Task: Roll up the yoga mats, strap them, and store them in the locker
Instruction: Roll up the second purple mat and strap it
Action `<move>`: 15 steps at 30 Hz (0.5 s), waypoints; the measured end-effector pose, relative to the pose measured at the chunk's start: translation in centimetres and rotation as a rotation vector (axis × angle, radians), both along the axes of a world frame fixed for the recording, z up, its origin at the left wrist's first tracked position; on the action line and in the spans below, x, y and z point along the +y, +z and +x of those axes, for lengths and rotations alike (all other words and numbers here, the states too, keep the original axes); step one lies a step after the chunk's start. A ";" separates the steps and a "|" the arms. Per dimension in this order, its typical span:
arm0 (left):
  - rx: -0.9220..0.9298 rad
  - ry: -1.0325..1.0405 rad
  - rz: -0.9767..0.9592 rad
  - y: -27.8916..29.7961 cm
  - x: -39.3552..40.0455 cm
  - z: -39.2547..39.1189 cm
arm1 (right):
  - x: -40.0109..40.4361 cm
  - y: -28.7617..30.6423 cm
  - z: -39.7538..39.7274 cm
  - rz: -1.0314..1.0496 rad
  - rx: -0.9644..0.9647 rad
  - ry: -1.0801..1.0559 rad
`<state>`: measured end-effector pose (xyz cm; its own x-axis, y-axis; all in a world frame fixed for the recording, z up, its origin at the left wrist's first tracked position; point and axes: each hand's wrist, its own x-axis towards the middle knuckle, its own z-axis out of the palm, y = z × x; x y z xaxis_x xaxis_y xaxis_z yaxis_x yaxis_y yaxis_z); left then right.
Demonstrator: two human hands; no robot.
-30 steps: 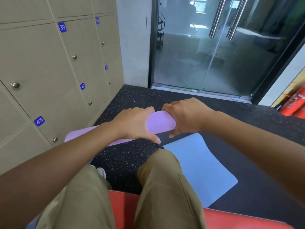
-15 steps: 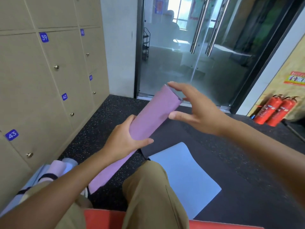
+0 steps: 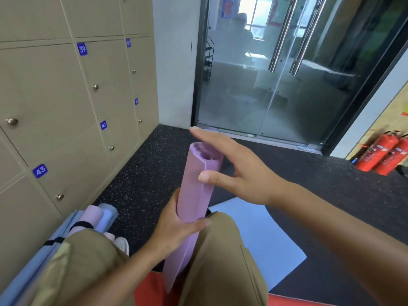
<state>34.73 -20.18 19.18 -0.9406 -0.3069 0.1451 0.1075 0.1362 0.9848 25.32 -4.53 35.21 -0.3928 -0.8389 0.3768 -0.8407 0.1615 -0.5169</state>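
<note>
Fingers, left hand [image 3: 176, 226]: curled round the lower middle of the purple mat roll [image 3: 194, 195], thumb across its near side.
Fingers, right hand [image 3: 238, 173]: straight and spread, held just above the roll's top end; the thumb tip touches the roll's side below the rim. Nothing is gripped by this hand.
Roll: nearly upright, tilted a little away, open spiral end at the top beneath the right fingers, lower end down between the knees. No strap is on it.
Risk: one hand holds the roll, so the layers could loosen or telescope upward; a slack left grip or an uneven tap from the right palm would probably cause it.
Below the right wrist: a blue mat [image 3: 254, 235] lies flat on the dark floor, still unrolled.
Left of the left hand: strapped rolls [image 3: 97, 215] lie on the floor against the lockers [image 3: 66, 102], all doors closed.
Room: open floor ahead of the fingers up to the glass door [image 3: 276, 85]; fire extinguishers [image 3: 384, 155] stand far right, well apart.
</note>
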 end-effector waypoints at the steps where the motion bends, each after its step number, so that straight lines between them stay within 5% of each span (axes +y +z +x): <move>1: -0.006 0.001 0.006 -0.4 0.2 0.2 | -0.5 -0.2 0.2 0.030 0.012 0.020; 15: 0.037 0.128 0.084 -3.0 -1.0 0.0 | -3.9 -4.9 -0.3 0.083 0.266 0.068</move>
